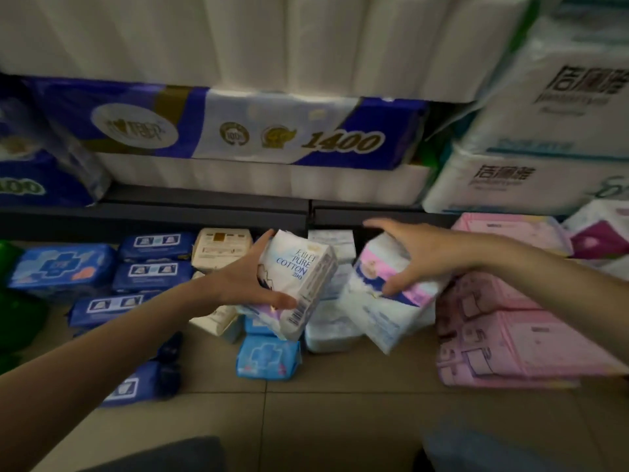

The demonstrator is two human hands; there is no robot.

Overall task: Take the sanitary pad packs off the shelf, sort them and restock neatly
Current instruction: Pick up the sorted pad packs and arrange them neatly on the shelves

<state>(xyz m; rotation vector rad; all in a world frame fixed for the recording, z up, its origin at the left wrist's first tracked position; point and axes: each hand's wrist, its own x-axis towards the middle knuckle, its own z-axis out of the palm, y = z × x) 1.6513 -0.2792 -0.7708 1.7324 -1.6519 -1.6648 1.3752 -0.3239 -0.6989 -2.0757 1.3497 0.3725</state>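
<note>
Left hand [246, 279] fingers curled round white cotton pack [299, 284], long axis tilted 1-to-7 o'clock above floor [340, 420], right hand [422, 253] fingers clamping pink-white pack [384, 301] at its 3 o'clock.

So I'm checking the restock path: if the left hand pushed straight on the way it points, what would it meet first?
Probably the white packs stacked under the shelf edge, just beyond the Pure Cotton pack the left hand holds; depth is unclear.
</note>
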